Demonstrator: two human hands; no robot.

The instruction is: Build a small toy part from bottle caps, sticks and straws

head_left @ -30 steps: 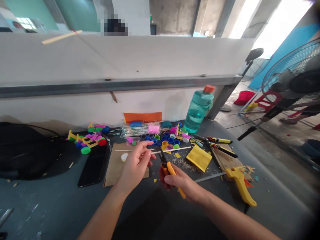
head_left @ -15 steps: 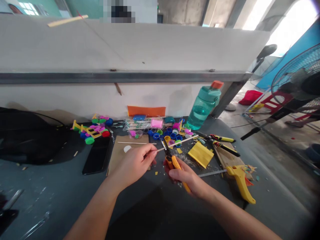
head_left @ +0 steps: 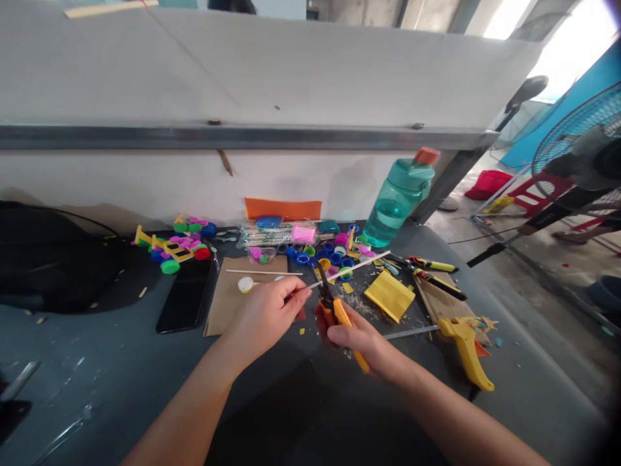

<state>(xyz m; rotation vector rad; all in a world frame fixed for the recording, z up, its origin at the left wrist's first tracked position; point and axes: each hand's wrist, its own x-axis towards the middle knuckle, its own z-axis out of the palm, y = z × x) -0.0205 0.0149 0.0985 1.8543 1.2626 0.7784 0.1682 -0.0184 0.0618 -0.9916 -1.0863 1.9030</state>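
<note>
Thin stick [head_left: 361, 264] slants toward two o'clock from left hand [head_left: 264, 310], near end hidden in its pinch. Right hand [head_left: 358, 336] grips orange-handled pliers [head_left: 343, 315]; jaws overlap stick, bite unclear. Bottle [head_left: 392, 210] at pliers' one o'clock; dark bulky thing [head_left: 46, 265], nine o'clock, cut off.

Goes bare at the left hand [head_left: 264, 314] and the right hand [head_left: 361, 336] alike. Runs equally bare along the left forearm [head_left: 191, 404] and the right forearm [head_left: 453, 401], out to the bottom edge of view. Tapers smoothly toward the wrists [head_left: 229, 366]. Ends in slim fingers [head_left: 292, 283], partly hidden from sight, with a rounded thumb [head_left: 341, 334] on the right.
</note>
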